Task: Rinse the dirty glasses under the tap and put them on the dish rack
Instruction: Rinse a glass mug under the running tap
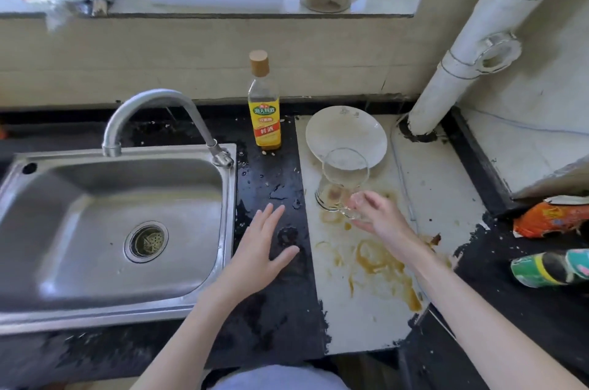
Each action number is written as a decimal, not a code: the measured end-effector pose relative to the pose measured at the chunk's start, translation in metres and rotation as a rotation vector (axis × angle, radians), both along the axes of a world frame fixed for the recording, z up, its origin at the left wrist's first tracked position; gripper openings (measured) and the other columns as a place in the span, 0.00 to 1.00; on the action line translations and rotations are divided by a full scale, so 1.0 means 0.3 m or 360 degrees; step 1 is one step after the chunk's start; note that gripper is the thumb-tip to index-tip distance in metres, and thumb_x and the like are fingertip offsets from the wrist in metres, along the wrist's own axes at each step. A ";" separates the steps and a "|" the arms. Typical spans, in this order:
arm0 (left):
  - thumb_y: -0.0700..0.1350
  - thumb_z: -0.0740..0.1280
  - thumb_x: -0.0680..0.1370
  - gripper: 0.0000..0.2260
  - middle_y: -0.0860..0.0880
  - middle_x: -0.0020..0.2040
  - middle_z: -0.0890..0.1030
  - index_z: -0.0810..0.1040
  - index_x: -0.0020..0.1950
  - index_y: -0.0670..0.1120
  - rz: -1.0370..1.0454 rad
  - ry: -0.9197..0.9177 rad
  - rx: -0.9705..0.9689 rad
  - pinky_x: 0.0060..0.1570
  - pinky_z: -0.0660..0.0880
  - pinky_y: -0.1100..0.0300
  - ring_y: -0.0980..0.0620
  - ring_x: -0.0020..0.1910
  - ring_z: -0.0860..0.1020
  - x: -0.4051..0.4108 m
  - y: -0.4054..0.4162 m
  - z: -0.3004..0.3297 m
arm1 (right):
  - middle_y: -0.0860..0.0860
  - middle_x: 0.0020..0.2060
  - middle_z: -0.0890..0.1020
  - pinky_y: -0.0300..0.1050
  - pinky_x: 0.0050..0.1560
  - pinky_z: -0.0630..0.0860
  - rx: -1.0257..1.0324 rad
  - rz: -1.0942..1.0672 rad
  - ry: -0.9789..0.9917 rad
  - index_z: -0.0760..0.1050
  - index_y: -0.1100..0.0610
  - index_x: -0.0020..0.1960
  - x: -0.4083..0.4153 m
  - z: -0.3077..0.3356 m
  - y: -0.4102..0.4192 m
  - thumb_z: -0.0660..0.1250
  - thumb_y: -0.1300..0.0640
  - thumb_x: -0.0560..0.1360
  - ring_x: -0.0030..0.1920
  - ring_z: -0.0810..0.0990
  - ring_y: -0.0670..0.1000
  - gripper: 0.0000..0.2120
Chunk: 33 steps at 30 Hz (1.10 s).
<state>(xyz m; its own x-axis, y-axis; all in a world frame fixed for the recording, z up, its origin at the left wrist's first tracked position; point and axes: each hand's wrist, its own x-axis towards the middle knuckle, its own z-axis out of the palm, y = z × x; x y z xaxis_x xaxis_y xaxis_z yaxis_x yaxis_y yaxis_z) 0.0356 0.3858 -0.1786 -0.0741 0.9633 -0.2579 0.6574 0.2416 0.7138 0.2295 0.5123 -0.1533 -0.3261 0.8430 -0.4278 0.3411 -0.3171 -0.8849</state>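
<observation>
A clear glass mug (342, 180) with brownish residue at its bottom stands on the stained white counter, right of the sink. My right hand (379, 216) grips its handle from the near right side. My left hand (266, 241) hovers with straight, spread fingers over the dark counter strip between the sink and the mug, holding nothing. The curved metal tap (153, 109) arches over the steel sink (63, 224); no water runs from it. No dish rack is in view.
A white plate (345, 131) lies just behind the mug. A yellow-labelled bottle (264, 115) stands behind the dark strip. A white pipe (455, 70) rises at the back right. Snack packets (551, 220) and a green can (548, 268) lie at the right edge.
</observation>
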 end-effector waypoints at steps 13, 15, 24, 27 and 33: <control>0.61 0.76 0.60 0.38 0.60 0.63 0.69 0.59 0.63 0.63 0.0323 -0.0675 0.0163 0.61 0.67 0.65 0.61 0.64 0.68 -0.692 -0.057 -0.078 | 0.54 0.52 0.81 0.50 0.56 0.79 -0.0406 0.0612 0.0228 0.75 0.65 0.58 -0.770 -0.109 -0.258 0.60 0.56 0.80 0.56 0.80 0.49 0.14; 0.58 0.77 0.61 0.34 0.57 0.57 0.73 0.62 0.61 0.63 0.0390 -0.0694 0.0206 0.54 0.71 0.64 0.59 0.57 0.72 -0.755 -0.063 -0.121 | 0.49 0.45 0.82 0.51 0.56 0.79 -0.0397 0.0638 0.0200 0.77 0.62 0.54 -0.836 -0.128 -0.257 0.60 0.56 0.80 0.54 0.81 0.48 0.12; 0.48 0.78 0.64 0.30 0.52 0.54 0.76 0.66 0.59 0.61 0.0655 -0.0818 0.0107 0.56 0.68 0.63 0.56 0.54 0.75 -0.836 -0.105 -0.314 | 0.54 0.69 0.67 0.46 0.67 0.66 0.0734 0.0032 -0.0587 0.61 0.58 0.73 -0.979 -0.235 -0.010 0.57 0.52 0.81 0.68 0.68 0.51 0.22; 0.53 0.77 0.61 0.29 0.53 0.55 0.76 0.67 0.56 0.62 0.0750 -0.0875 0.0088 0.53 0.72 0.62 0.55 0.54 0.76 -0.842 -0.097 -0.338 | 0.55 0.68 0.70 0.40 0.64 0.63 0.0732 0.0119 -0.0708 0.63 0.59 0.72 -1.019 -0.286 0.039 0.54 0.54 0.82 0.68 0.68 0.53 0.21; 0.51 0.77 0.66 0.25 0.50 0.54 0.77 0.67 0.55 0.58 0.0987 -0.1025 -0.0010 0.39 0.74 0.69 0.53 0.53 0.78 -0.865 -0.067 -0.350 | 0.52 0.59 0.79 0.48 0.69 0.63 0.0771 -0.0040 -0.0551 0.73 0.55 0.65 -1.011 -0.334 -0.011 0.49 0.55 0.83 0.63 0.73 0.53 0.18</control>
